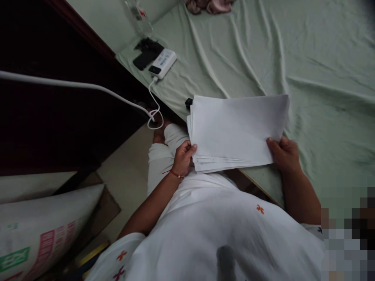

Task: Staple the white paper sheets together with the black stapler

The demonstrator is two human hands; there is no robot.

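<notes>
Over the near side of the bed with a wrinkled, pale green cloth sheet [328, 113] is a messy stack of thin, white, oblong paper [237, 128]. The left hand [183, 158] pinches its near left corner, and the right hand [287, 154] pinches the near right one, thumb on top. It looks light, floppy and easy to crease, so gently squeezing both sides should stop pages slipping.

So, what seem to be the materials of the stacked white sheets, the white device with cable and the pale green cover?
Stacked white sheets: matte paper, by their thin, layered edges.
White rectangular device: likely smooth hard plastic, by its even, rigid-looking shape.
Pale green cover: matte cloth, by its long soft folds; fibre unclear.
</notes>
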